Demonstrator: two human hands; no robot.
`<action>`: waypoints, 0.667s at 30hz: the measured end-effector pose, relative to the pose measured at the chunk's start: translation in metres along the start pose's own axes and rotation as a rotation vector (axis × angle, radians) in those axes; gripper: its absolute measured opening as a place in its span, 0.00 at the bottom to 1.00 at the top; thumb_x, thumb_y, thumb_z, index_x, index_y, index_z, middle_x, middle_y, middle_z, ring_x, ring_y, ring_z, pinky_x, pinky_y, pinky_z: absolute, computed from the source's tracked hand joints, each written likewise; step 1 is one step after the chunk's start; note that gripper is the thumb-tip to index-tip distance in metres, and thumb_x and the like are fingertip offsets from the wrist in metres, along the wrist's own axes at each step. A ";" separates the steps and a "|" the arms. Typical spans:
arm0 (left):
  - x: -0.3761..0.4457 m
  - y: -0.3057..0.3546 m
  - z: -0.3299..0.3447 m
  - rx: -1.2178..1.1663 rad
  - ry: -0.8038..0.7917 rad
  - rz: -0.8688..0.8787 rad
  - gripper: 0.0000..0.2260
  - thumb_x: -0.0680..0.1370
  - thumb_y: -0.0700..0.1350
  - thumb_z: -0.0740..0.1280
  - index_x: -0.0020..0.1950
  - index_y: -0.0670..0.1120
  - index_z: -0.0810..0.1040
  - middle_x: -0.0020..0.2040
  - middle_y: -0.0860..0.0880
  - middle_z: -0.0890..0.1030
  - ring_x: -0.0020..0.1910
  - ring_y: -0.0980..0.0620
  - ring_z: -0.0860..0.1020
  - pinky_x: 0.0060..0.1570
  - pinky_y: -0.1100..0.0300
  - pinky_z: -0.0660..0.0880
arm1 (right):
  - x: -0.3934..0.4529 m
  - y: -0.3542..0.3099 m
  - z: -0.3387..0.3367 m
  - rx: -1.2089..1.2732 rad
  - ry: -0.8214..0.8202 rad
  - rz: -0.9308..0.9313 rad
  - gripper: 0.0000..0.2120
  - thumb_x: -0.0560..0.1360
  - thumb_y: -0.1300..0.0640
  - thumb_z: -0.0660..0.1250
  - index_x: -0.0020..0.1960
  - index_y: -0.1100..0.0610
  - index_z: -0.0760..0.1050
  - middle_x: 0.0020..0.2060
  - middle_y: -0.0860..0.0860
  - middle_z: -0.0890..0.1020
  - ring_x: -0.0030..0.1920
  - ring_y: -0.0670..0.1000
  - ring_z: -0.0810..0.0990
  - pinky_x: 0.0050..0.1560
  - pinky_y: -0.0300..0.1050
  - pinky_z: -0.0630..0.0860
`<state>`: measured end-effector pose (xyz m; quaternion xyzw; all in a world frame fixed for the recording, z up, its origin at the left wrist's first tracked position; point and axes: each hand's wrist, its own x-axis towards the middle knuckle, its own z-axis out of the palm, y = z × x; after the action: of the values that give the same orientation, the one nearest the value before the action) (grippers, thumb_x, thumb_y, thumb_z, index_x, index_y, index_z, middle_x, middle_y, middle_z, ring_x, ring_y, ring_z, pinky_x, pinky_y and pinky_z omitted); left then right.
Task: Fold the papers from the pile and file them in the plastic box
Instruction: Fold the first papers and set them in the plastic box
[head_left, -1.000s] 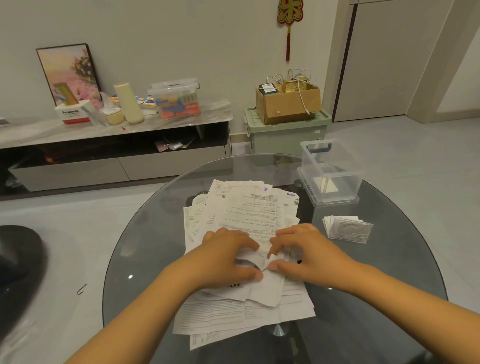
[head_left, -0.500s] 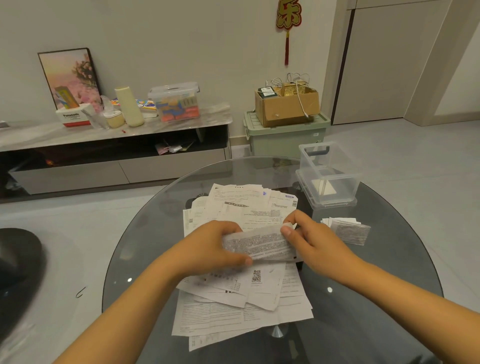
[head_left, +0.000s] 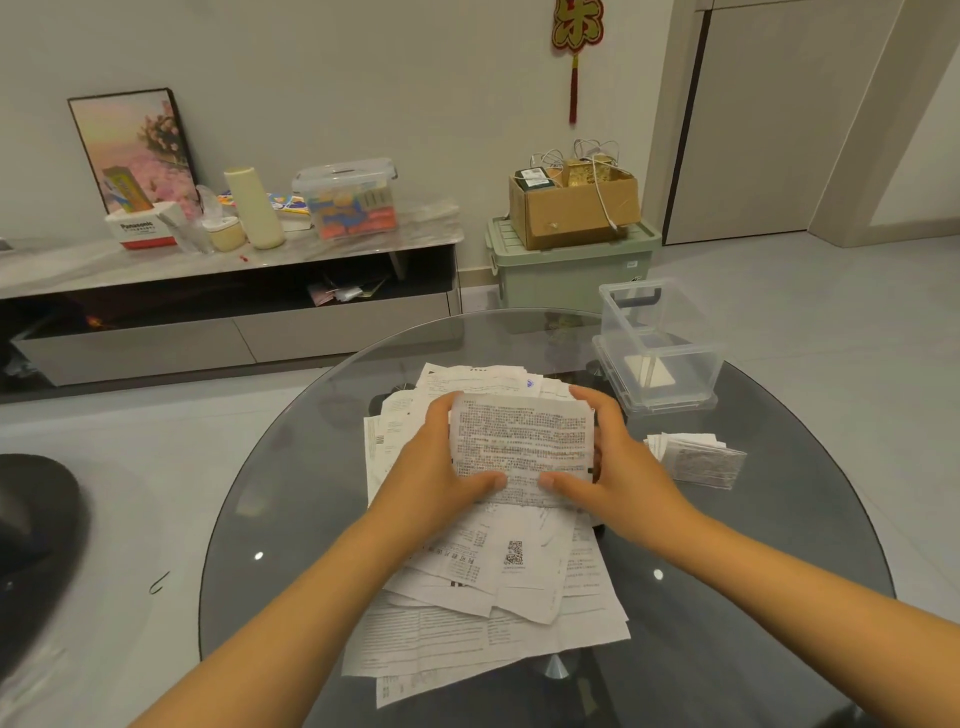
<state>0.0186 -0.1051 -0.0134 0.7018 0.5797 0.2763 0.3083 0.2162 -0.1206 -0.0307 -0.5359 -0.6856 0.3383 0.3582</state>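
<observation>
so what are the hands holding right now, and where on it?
One printed sheet, raised over the paper pile. Left hand grips its left edge, right hand its right edge, thumbs on the lower front.

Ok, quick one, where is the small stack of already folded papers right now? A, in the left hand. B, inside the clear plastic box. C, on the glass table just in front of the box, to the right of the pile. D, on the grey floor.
C: the folded stack lies on the glass table, nearer the camera than the clear plastic box and right of the paper pile.
</observation>
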 end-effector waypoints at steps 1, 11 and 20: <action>0.001 -0.002 0.003 0.018 -0.003 0.002 0.41 0.68 0.47 0.77 0.73 0.53 0.54 0.63 0.56 0.72 0.59 0.56 0.73 0.55 0.65 0.70 | 0.000 0.001 0.001 -0.014 -0.011 -0.003 0.41 0.70 0.57 0.73 0.66 0.35 0.48 0.53 0.34 0.73 0.52 0.41 0.77 0.51 0.38 0.78; 0.008 -0.011 0.011 0.221 -0.070 -0.047 0.51 0.70 0.47 0.75 0.76 0.56 0.37 0.71 0.49 0.60 0.70 0.49 0.61 0.65 0.56 0.62 | 0.003 0.007 0.009 -0.265 -0.079 0.037 0.46 0.70 0.56 0.73 0.73 0.36 0.44 0.66 0.45 0.68 0.64 0.50 0.71 0.65 0.51 0.71; 0.006 -0.012 0.006 0.336 0.002 0.014 0.39 0.71 0.46 0.74 0.75 0.57 0.55 0.65 0.54 0.58 0.64 0.52 0.63 0.65 0.58 0.65 | -0.002 0.000 -0.004 -0.426 -0.177 0.127 0.27 0.75 0.55 0.67 0.71 0.47 0.64 0.62 0.48 0.71 0.59 0.48 0.69 0.65 0.45 0.66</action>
<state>0.0164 -0.0977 -0.0265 0.7473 0.6131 0.1783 0.1839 0.2203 -0.1222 -0.0291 -0.6096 -0.7352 0.2535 0.1534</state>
